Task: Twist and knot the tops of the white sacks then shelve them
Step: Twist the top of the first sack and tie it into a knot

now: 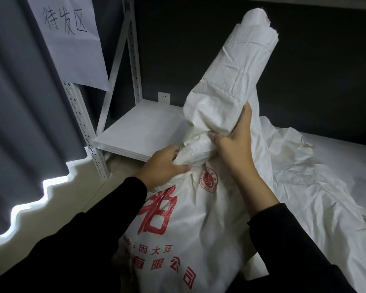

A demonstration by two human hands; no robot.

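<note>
Fingers [178, 165] of left hand [161, 166] and right hand [236, 142] clamped on white sack [199, 225] neck, twisted top [241, 66] pointing up, tilted right

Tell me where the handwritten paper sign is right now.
Upper left of the head view: the paper sign hangs on the shelf frame, above the left hand and sack.

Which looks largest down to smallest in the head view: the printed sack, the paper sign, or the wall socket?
1. printed sack, though it is nearest the camera, which inflates it
2. paper sign
3. wall socket, clearly smallest
</note>
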